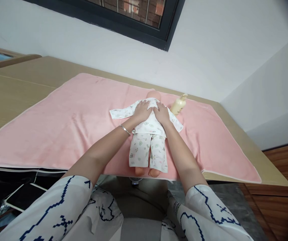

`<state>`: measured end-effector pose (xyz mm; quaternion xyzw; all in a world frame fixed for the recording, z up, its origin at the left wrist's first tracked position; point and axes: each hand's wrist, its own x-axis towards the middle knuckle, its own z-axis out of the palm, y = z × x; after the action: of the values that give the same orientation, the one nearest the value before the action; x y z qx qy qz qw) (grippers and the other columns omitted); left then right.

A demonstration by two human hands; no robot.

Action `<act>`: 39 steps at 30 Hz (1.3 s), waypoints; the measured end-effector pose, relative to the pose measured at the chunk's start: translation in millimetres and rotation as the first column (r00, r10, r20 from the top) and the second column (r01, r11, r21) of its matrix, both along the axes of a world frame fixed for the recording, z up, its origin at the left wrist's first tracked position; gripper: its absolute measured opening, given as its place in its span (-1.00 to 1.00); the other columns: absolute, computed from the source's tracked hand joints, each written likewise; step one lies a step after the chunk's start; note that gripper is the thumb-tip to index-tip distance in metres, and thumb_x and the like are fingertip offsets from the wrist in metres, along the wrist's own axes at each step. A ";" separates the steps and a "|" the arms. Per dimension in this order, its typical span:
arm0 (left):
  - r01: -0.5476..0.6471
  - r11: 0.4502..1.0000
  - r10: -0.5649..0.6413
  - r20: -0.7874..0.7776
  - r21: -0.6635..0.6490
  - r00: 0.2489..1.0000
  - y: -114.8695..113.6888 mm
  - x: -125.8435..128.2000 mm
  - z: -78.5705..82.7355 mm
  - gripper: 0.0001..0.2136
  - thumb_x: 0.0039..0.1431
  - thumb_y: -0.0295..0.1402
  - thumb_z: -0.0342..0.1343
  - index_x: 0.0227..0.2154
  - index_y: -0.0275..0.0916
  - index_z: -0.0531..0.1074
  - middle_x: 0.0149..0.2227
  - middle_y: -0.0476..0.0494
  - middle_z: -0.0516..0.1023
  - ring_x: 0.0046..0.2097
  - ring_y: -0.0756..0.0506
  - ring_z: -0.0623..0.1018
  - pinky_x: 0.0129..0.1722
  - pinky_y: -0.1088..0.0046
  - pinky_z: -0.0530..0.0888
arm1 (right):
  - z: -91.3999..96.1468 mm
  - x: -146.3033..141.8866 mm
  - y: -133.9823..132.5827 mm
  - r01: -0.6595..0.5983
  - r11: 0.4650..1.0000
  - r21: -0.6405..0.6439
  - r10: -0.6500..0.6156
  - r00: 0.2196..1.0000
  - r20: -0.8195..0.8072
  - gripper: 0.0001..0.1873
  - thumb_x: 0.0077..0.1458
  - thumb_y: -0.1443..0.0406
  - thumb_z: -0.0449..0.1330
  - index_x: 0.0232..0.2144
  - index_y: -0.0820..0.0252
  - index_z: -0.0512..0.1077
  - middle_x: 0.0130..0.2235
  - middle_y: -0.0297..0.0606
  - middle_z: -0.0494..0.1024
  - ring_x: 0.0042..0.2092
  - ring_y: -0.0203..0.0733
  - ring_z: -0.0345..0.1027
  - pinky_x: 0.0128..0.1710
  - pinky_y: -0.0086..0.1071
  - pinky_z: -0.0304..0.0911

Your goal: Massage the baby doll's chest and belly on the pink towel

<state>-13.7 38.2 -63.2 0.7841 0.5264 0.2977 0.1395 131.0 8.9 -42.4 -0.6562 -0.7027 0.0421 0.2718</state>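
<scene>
A baby doll (150, 128) in white patterned pyjamas lies on a pink blanket (66, 127), its head away from me and its feet at the near edge. My left hand (143, 111) rests flat on the left side of its upper body, fingers stretched out. On the right side lies my right hand (161, 113), also flat with extended fingers. The two thumbs come close together at the middle of the doll's top. A pale yellow pump bottle (178, 105) stands on the blanket just right of the doll's shoulder.
The blanket covers much of a wooden table (28, 75), whose back edge meets a white wall (103, 50). A dark-framed window (134, 16) is above. A wooden cabinet (282, 190) stands at the right, and a black item with white edging (25, 194) sits below the table at left.
</scene>
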 end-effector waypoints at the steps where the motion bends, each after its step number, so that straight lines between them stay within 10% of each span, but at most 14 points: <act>1: -0.002 1.000 0.002 -0.003 -0.003 1.000 -0.3 0.1 0.4 -0.43 0.39 -0.15 -0.17 0.35 -0.36 0.19 0.44 -0.29 0.15 0.47 -0.29 0.10 0.46 0.13 0.01 | 0.7 -0.1 -0.4 0.001 1.000 -0.004 -0.001 1.000 -0.002 -0.39 0.29 0.18 -0.09 0.31 0.28 0.25 0.38 -0.04 0.26 0.41 0.16 0.04 0.41 0.16 -0.14; 28: -0.035 0.998 0.033 -0.037 -0.051 0.999 -7.8 0.4 8.9 -0.44 0.40 -0.20 -0.17 0.37 -0.34 0.17 0.45 -0.25 0.12 0.48 -0.25 0.08 0.47 0.19 0.00 | -2.8 2.1 1.5 -0.019 0.999 0.030 0.020 0.999 -0.028 -0.43 0.28 0.19 -0.08 0.27 0.22 0.30 0.33 -0.08 0.34 0.37 0.12 0.13 0.40 0.18 -0.11; 39: -0.041 0.994 0.017 0.220 0.105 0.975 -9.7 -3.8 -4.0 -0.52 0.43 -0.28 -0.28 0.18 -0.34 0.41 0.29 -0.24 0.42 0.38 -0.13 0.30 0.45 0.25 0.11 | 31.0 -15.6 -20.3 -0.132 0.978 0.160 0.134 0.991 -0.001 -0.41 0.22 0.37 -0.06 0.29 0.23 0.29 0.42 -0.14 0.18 0.48 -0.01 -0.13 0.46 0.11 -0.22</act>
<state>-17.5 28.5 -67.2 0.7453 0.5022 0.4123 0.1495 115.4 -11.5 -11.4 -0.5838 -0.7443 0.0076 0.3242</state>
